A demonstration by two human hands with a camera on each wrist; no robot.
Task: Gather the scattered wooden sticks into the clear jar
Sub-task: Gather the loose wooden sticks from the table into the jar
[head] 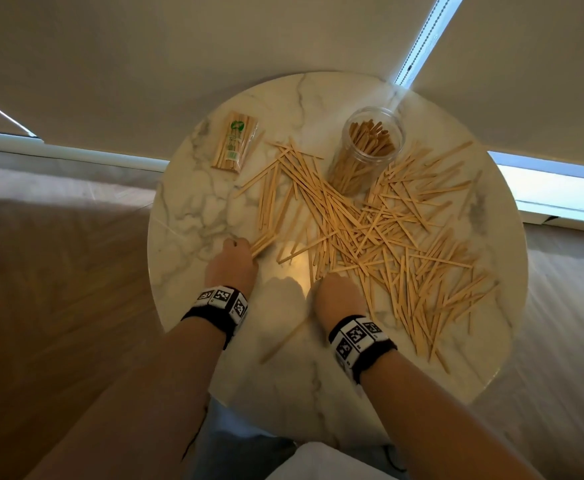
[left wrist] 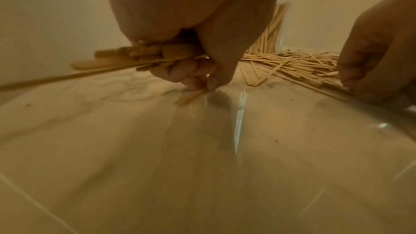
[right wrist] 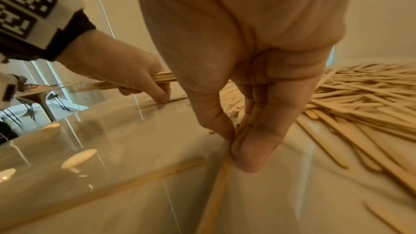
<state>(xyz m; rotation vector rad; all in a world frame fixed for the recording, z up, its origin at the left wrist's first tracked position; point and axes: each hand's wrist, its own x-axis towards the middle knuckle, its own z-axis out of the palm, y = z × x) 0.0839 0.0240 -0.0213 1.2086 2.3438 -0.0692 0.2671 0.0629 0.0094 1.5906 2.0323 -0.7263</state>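
**Sticks in both hands, jar at one o'clock**

Sticks (head: 380, 223) lie strewn over the middle and the three-to-five o'clock part of the round marble table (head: 193, 209), many crossing, so single ones are hard to tell apart in the heap. The clear jar (head: 366, 154) stands upright at about one o'clock, partly filled with sticks on end; its foot is ringed by loose ones, and whether they touch its wall cannot be told. A wrapped packet of sticks (head: 236, 143) lies flat at eleven o'clock, apart from the heap; its label is too small to read.

At eight o'clock the left hand (head: 230, 266) is curled round a small bundle of sticks (left wrist: 144, 58), whose ends jut out to the side, blurred in the left wrist view. Its lowest fingertips (left wrist: 211, 83) reach down to one more stick (left wrist: 191, 96) lying on the marble; whether they pinch it or only touch it is unclear.

At six o'clock the right hand (head: 337, 299) shows only its back from the head view, fingers hidden. In the right wrist view its thumb and fingers (right wrist: 254, 149) press together on a long stick (right wrist: 219, 193), which runs down out of the bottom of the picture. Another long stick (right wrist: 135, 181) lies flat on the table just beside it.

Both wrists wear black bands with checkered markers (head: 356, 336).
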